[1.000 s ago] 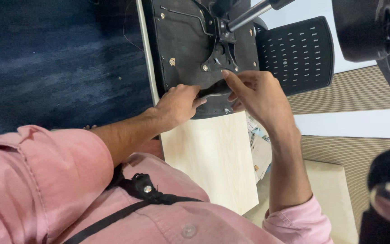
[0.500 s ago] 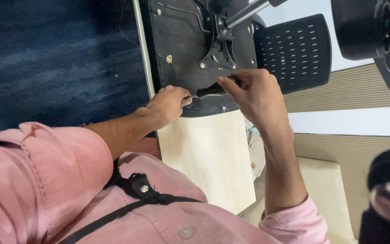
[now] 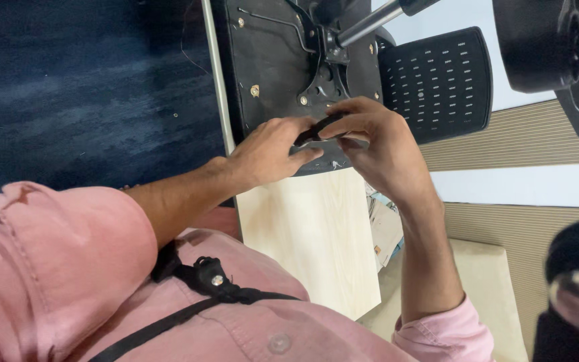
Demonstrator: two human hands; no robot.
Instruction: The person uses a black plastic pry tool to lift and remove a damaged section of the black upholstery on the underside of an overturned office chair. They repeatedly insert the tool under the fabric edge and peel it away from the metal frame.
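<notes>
Chair underside plate (image 3: 269, 60): both hands, left (image 3: 269, 151) and right (image 3: 370, 137), pinch a black lever (image 3: 316, 131) there.

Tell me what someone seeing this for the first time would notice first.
Most striking are the two bare hands meeting at the middle: the left hand and right hand pinch a small black part against the underside of an upturned black chair seat. The seat rests on a pale wooden board. To the right of the seat is a perforated black backrest, and the pink shirt fills the bottom left.
</notes>
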